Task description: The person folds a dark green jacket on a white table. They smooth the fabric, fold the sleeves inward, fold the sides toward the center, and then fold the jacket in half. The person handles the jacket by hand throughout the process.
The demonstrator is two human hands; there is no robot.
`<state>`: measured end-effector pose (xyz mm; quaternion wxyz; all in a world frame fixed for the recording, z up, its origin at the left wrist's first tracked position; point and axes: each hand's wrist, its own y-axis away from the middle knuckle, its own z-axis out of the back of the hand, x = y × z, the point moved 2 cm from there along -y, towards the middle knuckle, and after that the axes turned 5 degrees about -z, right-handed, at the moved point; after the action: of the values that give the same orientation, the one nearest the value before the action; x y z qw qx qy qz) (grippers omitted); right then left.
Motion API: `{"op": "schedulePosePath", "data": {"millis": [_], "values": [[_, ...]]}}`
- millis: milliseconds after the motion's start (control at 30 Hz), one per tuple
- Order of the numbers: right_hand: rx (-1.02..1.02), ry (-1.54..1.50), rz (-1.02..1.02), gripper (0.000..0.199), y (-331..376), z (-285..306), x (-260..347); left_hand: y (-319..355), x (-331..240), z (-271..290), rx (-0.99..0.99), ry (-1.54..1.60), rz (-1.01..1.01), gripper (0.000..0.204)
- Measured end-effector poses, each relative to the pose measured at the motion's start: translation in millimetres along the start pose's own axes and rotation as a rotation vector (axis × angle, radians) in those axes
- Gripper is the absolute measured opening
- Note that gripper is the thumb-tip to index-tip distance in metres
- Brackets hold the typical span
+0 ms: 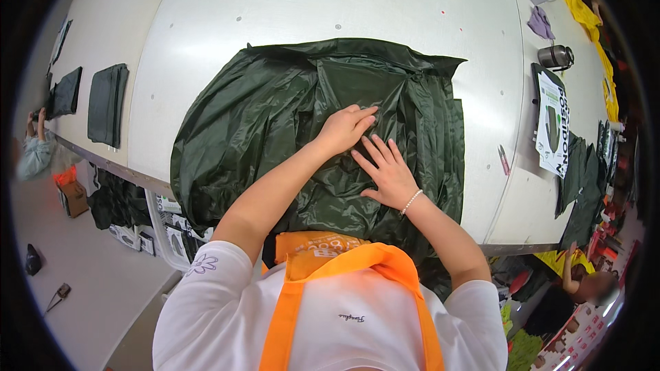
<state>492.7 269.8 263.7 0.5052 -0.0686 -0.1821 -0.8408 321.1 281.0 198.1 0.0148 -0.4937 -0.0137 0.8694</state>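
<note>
A large dark green sheet of thin, shiny, raincoat-like fabric (pixel 240 124) lies spread and wrinkled on the white table in front of me. Across its middle is a smoother folded panel (pixel 357 82), with gathered creases on both sides. My left hand (pixel 346 128) rests on the fabric just below that panel, its fingers stretched to the right. Close beside it, my right hand (pixel 390 175) lies flat with the fingers spread, a beaded bracelet on the wrist. Neither hand visibly grips the fabric. The near edge of the cloth hangs toward my orange apron (pixel 323 244).
Folded dark green bundles (pixel 108 104) lie on the left. On the right are a small pink-and-white tool (pixel 504 161), printed packaging (pixel 550 124), a metal flask (pixel 555 57) and a purple cloth (pixel 540 23). Other people work at far left and lower right (pixel 574 282).
</note>
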Motion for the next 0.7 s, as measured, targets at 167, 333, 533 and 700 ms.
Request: {"op": "schedulePosePath", "data": {"millis": [167,333,533,700], "values": [[-0.361,-0.532,-0.057,0.045,-9,27,-49,-5,6,5,0.003,0.050,-0.012,0.030],[-0.836,-0.074,-0.900,0.044,66,-3,-270,-27,-33,28,-0.182,-0.192,-0.100,0.026],[-0.370,0.004,-1.340,0.048,182,-53,-324,-80,-8,44,-0.411,-0.309,0.016,0.037],[-0.358,0.128,-1.283,0.033,170,-28,-273,-95,-9,45,-0.228,-0.194,0.231,0.032]]}}
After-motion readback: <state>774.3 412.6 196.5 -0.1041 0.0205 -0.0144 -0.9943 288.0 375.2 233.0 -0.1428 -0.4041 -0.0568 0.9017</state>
